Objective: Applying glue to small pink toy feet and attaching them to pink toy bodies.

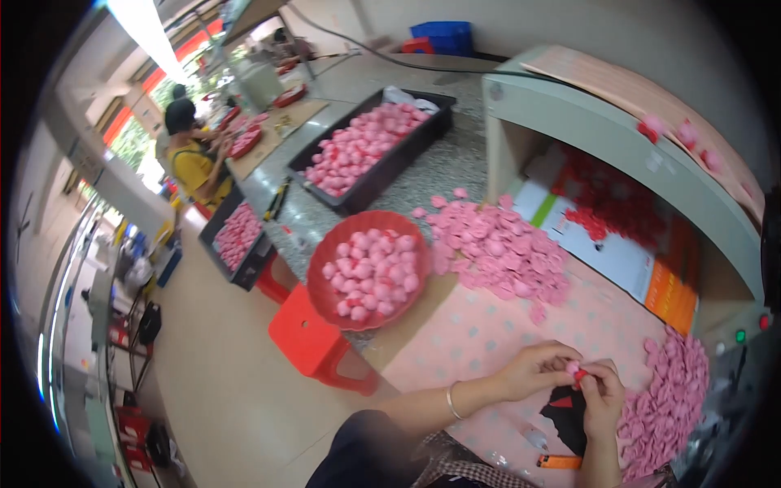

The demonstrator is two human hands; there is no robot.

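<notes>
Both hands meet at the near right of the worktop, over a pink dotted covering. The left hand and the right hand have their fingers pinched together around one small pink piece, with a bit of red showing just beneath it at the fingertips; both sets of fingers are closed tight on it, thumb against forefinger, and the piece sits right between the two grips, lifted just off the worktop. It looks like a light, small moulded part, probably soft or slightly springy rather than brittle, easy to lose if squeezed sideways, so a fingertip pinch at its rim seems the sensible hold; whether the red bit is a separate part I cannot tell. Just right of the right hand lies a heap of pink pieces, and a bigger loose pile spreads across the middle of the worktop, farther off. To the left of that stands a round red basket filled with plumper pink pieces, and beyond it a black tray holds more. An orange lighter lies near the person's body. Far to the left, another person in yellow works at a separate table.
</notes>
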